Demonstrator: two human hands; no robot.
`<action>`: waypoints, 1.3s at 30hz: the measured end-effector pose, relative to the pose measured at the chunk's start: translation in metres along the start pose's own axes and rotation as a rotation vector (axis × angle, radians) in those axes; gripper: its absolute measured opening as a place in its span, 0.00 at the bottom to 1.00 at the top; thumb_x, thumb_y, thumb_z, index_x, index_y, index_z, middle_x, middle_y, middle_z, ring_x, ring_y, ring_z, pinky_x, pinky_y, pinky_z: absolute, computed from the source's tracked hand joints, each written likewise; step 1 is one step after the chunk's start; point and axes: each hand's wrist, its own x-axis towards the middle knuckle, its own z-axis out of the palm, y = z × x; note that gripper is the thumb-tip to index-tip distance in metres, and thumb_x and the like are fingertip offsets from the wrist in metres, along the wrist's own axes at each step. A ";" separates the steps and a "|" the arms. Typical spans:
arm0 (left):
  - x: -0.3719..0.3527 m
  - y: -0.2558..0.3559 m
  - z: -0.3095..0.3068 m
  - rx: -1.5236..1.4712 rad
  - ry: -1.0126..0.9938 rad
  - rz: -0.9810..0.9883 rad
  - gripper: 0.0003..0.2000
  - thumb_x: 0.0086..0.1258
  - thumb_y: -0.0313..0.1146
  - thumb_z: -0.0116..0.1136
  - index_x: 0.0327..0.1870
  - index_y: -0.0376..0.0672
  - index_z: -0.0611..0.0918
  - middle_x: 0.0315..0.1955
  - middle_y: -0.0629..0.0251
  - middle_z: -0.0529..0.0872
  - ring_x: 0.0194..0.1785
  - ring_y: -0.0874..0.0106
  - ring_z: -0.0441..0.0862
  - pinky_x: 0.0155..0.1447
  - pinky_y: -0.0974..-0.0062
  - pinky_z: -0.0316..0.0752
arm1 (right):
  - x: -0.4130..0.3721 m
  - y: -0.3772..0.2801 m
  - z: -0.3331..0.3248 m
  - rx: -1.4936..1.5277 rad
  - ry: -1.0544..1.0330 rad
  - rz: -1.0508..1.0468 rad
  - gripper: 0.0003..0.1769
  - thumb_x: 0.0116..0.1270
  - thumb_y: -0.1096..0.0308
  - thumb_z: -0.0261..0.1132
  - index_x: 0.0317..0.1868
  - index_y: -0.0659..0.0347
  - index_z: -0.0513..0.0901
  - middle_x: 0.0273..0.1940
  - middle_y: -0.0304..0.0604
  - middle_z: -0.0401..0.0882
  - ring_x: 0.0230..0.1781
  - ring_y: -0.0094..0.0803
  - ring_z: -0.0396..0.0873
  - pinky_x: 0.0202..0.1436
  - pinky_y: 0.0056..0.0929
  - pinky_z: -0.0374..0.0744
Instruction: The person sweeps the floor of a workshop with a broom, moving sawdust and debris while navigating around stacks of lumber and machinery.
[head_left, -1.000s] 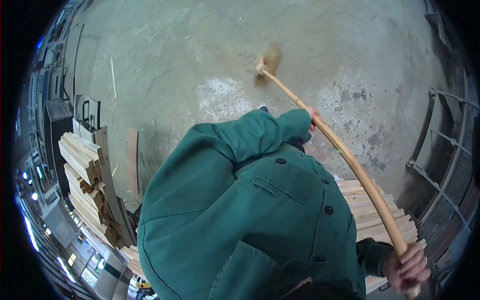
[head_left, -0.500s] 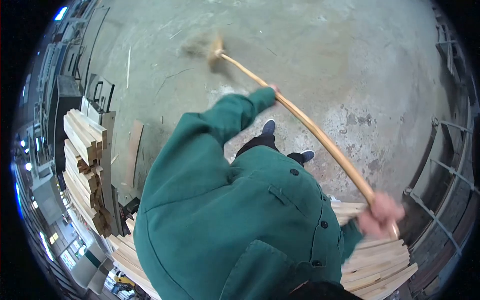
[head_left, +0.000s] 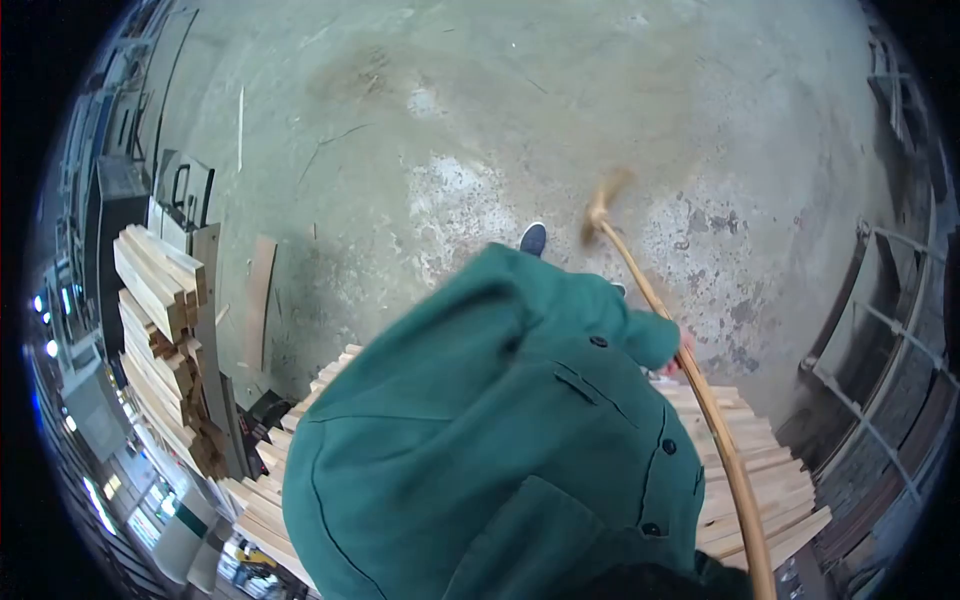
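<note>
A broom [head_left: 716, 420] with a long pale wooden handle slants from the lower right up to its tan head [head_left: 599, 208], which is blurred on the concrete floor just right of my shoe [head_left: 534, 238]. Partway down the handle, my left hand [head_left: 684, 350] is closed round the wood, mostly covered by the green sleeve. My right hand is out of sight; the handle's upper end runs off the bottom edge.
Pale boards [head_left: 745, 460] lie stacked behind and beside my body. Another timber stack [head_left: 165, 330] stands at left by a dark cabinet [head_left: 128, 200]. Metal rails [head_left: 880, 390] line the right side. Dust [head_left: 365, 75] and thin strips lie on the floor.
The broom head has swept from the upper left toward me and to the right. My left hand moved down and right with the handle, while my right hand left the view.
</note>
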 end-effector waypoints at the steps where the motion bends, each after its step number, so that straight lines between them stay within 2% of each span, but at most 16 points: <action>1: -0.015 -0.002 -0.015 -0.050 0.017 -0.017 0.08 0.45 0.30 0.39 0.20 0.38 0.71 0.09 0.63 0.67 0.11 0.75 0.64 0.13 0.79 0.59 | -0.002 0.014 0.001 0.112 0.030 -0.028 0.12 0.48 0.63 0.44 0.12 0.57 0.56 0.06 0.33 0.54 0.05 0.18 0.53 0.09 0.17 0.56; 4: -0.037 -0.005 -0.119 -0.348 0.364 -0.206 0.10 0.44 0.33 0.40 0.18 0.34 0.71 0.09 0.61 0.68 0.10 0.71 0.65 0.13 0.77 0.61 | -0.008 0.076 -0.004 0.469 0.070 -0.127 0.11 0.43 0.65 0.48 0.12 0.56 0.56 0.06 0.32 0.53 0.05 0.18 0.50 0.10 0.17 0.52; 7: -0.101 -0.015 -0.207 0.787 0.784 0.322 0.10 0.44 0.35 0.40 0.20 0.39 0.73 0.13 0.59 0.72 0.14 0.71 0.69 0.18 0.79 0.66 | -0.013 0.162 0.029 -0.002 0.301 -0.351 0.07 0.44 0.70 0.45 0.14 0.58 0.56 0.04 0.33 0.52 0.03 0.19 0.48 0.07 0.17 0.49; 8: -0.140 0.018 -0.202 0.569 0.921 -0.086 0.10 0.43 0.34 0.41 0.20 0.38 0.73 0.14 0.59 0.72 0.16 0.71 0.69 0.21 0.79 0.66 | -0.022 0.192 0.036 0.541 0.378 -0.153 0.08 0.45 0.69 0.44 0.14 0.57 0.55 0.04 0.32 0.51 0.03 0.19 0.48 0.08 0.17 0.49; 9: -0.179 0.022 -0.205 1.276 0.881 0.080 0.10 0.42 0.34 0.41 0.20 0.37 0.73 0.14 0.60 0.72 0.16 0.72 0.69 0.20 0.78 0.65 | -0.017 0.216 0.064 0.524 0.419 -0.157 0.08 0.47 0.68 0.42 0.14 0.58 0.56 0.04 0.33 0.51 0.03 0.19 0.47 0.08 0.16 0.48; 10: -0.175 0.018 -0.215 1.279 0.879 0.079 0.10 0.42 0.34 0.41 0.20 0.37 0.73 0.14 0.60 0.72 0.16 0.72 0.69 0.20 0.78 0.65 | -0.023 0.228 0.079 0.611 0.500 -0.032 0.09 0.46 0.67 0.42 0.13 0.57 0.57 0.04 0.33 0.51 0.03 0.19 0.47 0.07 0.16 0.48; 13: -0.152 -0.002 -0.289 0.927 1.050 0.155 0.09 0.43 0.34 0.41 0.18 0.37 0.71 0.12 0.61 0.70 0.14 0.71 0.67 0.18 0.75 0.63 | -0.022 0.228 0.068 0.624 0.533 0.043 0.11 0.46 0.64 0.43 0.12 0.56 0.55 0.04 0.32 0.49 0.04 0.18 0.46 0.08 0.15 0.47; 15: -0.180 0.030 -0.180 0.679 0.966 0.034 0.09 0.43 0.35 0.39 0.17 0.37 0.69 0.10 0.61 0.68 0.12 0.72 0.64 0.15 0.77 0.61 | -0.026 0.190 0.029 0.717 0.288 0.009 0.13 0.45 0.63 0.45 0.09 0.54 0.53 0.06 0.33 0.50 0.05 0.18 0.48 0.08 0.14 0.46; 16: -0.130 0.005 -0.209 -0.233 0.691 -0.056 0.11 0.44 0.37 0.39 0.18 0.38 0.70 0.09 0.62 0.68 0.11 0.75 0.64 0.13 0.81 0.60 | -0.019 0.163 0.010 0.716 0.123 -0.052 0.12 0.44 0.62 0.45 0.10 0.56 0.55 0.06 0.34 0.51 0.06 0.20 0.50 0.08 0.15 0.49; 19: -0.098 0.016 -0.060 -0.410 0.526 -0.084 0.11 0.44 0.39 0.40 0.13 0.40 0.67 0.07 0.64 0.65 0.08 0.74 0.62 0.09 0.81 0.57 | 0.003 0.090 -0.030 0.660 -0.236 -0.127 0.12 0.44 0.60 0.46 0.12 0.60 0.60 0.09 0.37 0.57 0.08 0.23 0.55 0.10 0.19 0.55; 26: -0.110 0.037 -0.054 -0.141 0.663 -0.211 0.10 0.44 0.35 0.39 0.15 0.37 0.69 0.08 0.60 0.68 0.07 0.72 0.63 0.11 0.80 0.61 | 0.007 0.078 0.009 0.420 -0.141 -0.099 0.12 0.48 0.59 0.44 0.12 0.54 0.62 0.12 0.38 0.63 0.06 0.23 0.60 0.14 0.24 0.64; 27: -0.087 0.006 -0.127 0.059 0.323 -0.050 0.13 0.47 0.38 0.37 0.16 0.39 0.73 0.11 0.61 0.71 0.12 0.72 0.67 0.15 0.78 0.62 | 0.001 0.109 0.016 0.419 -0.008 -0.199 0.12 0.48 0.60 0.44 0.13 0.56 0.60 0.10 0.35 0.60 0.07 0.21 0.58 0.13 0.20 0.59; 29: -0.121 0.021 -0.155 -0.131 0.984 -0.036 0.12 0.47 0.36 0.37 0.18 0.38 0.72 0.11 0.61 0.71 0.13 0.72 0.68 0.17 0.79 0.63 | 0.003 0.142 0.035 0.601 0.067 -0.131 0.12 0.47 0.65 0.47 0.12 0.54 0.56 0.07 0.28 0.55 0.07 0.14 0.54 0.13 0.14 0.52; 34: -0.162 0.042 -0.237 -0.095 1.110 0.021 0.11 0.46 0.35 0.37 0.13 0.38 0.65 0.06 0.63 0.63 0.06 0.75 0.57 0.08 0.82 0.56 | -0.002 0.214 0.067 0.693 0.368 -0.049 0.09 0.47 0.69 0.43 0.12 0.54 0.56 0.06 0.30 0.51 0.06 0.17 0.50 0.11 0.15 0.49; 36: -0.165 0.040 -0.219 1.399 0.965 0.316 0.14 0.46 0.39 0.36 0.17 0.38 0.72 0.09 0.60 0.69 0.12 0.70 0.67 0.18 0.77 0.64 | -0.009 0.205 0.047 0.696 0.447 -0.025 0.09 0.45 0.69 0.44 0.12 0.55 0.56 0.06 0.31 0.50 0.05 0.18 0.48 0.10 0.17 0.49; 39: -0.120 0.073 -0.095 -0.083 1.007 0.034 0.15 0.47 0.40 0.36 0.13 0.36 0.68 0.06 0.63 0.64 0.06 0.73 0.58 0.09 0.79 0.57 | -0.039 0.137 -0.028 0.356 0.391 -0.179 0.11 0.42 0.64 0.47 0.11 0.56 0.56 0.07 0.34 0.53 0.07 0.20 0.51 0.11 0.18 0.52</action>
